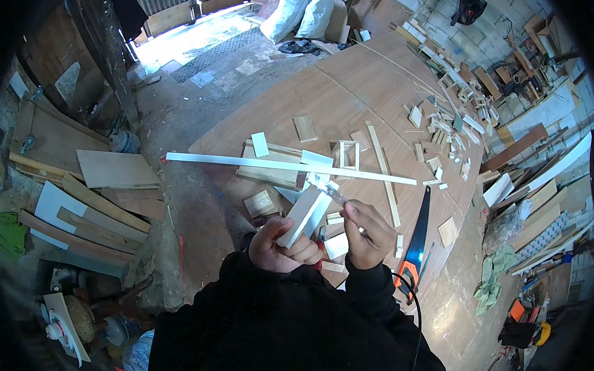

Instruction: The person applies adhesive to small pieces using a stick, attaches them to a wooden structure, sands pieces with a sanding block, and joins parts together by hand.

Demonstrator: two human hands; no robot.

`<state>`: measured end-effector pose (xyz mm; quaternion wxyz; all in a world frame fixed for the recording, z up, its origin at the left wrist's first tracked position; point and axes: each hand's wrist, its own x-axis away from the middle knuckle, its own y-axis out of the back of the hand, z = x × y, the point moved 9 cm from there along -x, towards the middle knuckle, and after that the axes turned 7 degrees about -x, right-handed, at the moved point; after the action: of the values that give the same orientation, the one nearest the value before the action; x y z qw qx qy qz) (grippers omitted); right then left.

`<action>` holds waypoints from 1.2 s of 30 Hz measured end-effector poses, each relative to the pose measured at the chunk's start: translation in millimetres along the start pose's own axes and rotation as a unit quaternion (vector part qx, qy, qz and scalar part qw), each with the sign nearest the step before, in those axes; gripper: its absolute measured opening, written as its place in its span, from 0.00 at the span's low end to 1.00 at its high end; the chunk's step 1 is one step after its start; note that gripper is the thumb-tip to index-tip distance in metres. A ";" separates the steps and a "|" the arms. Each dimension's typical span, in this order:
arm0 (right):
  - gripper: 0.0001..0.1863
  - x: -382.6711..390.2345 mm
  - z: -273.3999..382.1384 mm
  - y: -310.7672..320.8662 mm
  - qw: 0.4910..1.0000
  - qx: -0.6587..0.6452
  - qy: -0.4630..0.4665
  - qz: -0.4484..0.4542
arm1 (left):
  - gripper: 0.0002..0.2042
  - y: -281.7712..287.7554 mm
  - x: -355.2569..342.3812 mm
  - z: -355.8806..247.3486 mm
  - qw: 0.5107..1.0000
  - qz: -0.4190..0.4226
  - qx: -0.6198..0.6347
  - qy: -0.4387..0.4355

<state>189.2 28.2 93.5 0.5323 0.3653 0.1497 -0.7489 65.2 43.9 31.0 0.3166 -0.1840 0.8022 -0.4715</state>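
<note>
My left hand (281, 247) is closed around a pale, squared wooden block (306, 215), tilted upward over the workbench. Beside its far end, the fingers of my right hand (371, 234) are pinched together on a thin, partly see-through item (338, 196), too small to name. Beyond the block, a long white strip (263, 162) lies across a stack of boards (253, 171). A small open wooden frame (347, 155) stands near that strip. To the right of my right hand rests a handsaw (415, 243) with an orange and black handle.
Around the workbench (286, 93) lie a long wooden stick (383, 172), a flat wood piece (304, 128) and a square piece (448, 232). Offcuts (441, 139) crowd its right side. Boards (89, 214) lean at left; white sacks (287, 15) stand at the back. A black cable (417, 306) hangs by my right sleeve.
</note>
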 end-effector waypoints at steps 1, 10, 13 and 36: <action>0.12 0.2 -2.7 4.0 1.000 -0.006 -0.016 -0.021 | 0.22 -0.5 0.0 -0.3 1.000 0.010 0.001 -0.002; 0.11 -6.3 15.5 -7.5 0.994 0.056 0.067 0.061 | 0.21 1.0 0.5 0.4 1.000 0.007 0.021 -0.010; 0.11 -8.0 -0.1 2.6 0.998 0.040 0.033 0.019 | 0.21 5.2 1.7 1.5 1.000 0.003 0.015 -0.006; 0.07 -6.1 30.5 -33.7 0.980 0.061 0.126 0.141 | 0.19 9.2 4.5 -15.5 0.999 0.019 0.041 -0.027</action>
<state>147.8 26.8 113.3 0.5862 0.5057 0.1168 -0.6221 51.3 55.7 27.0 0.3541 -0.1684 0.7764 -0.4933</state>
